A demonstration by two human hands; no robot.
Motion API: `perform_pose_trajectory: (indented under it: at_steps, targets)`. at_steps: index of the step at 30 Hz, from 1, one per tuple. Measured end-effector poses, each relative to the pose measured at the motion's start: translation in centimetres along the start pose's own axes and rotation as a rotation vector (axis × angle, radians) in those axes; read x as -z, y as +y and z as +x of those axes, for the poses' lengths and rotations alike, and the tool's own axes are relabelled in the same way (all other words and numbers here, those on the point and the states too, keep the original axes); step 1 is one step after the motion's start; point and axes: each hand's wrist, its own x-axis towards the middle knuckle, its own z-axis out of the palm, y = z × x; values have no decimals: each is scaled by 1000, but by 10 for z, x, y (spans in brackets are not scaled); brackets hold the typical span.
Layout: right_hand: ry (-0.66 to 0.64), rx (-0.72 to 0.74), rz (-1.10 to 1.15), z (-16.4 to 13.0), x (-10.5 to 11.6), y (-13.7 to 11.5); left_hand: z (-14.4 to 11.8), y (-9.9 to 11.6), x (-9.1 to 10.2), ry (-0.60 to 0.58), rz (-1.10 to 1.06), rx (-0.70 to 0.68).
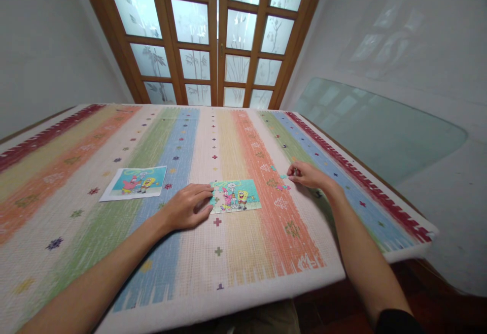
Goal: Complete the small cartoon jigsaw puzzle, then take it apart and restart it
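Head view, left hand (189, 206) touching puzzle (236, 195), right hand (306, 174) beyond

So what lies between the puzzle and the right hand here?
In the head view, a few loose puzzle pieces lie scattered on the striped cloth between the puzzle and the right hand. Otherwise that stretch is bare cloth.

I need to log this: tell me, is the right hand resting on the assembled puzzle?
No, the right hand lies among loose pieces right of the puzzle; the left hand touches the puzzle's edge.
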Motion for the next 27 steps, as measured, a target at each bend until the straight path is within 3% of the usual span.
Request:
perform_pose_trajectory:
  at_steps: [18,27]
  targets:
    - [70,60,-33,0,2,3,3,3,2,4,28,-9]
    - [70,25,185,-4,6,-7,4,3,3,4,19,-17]
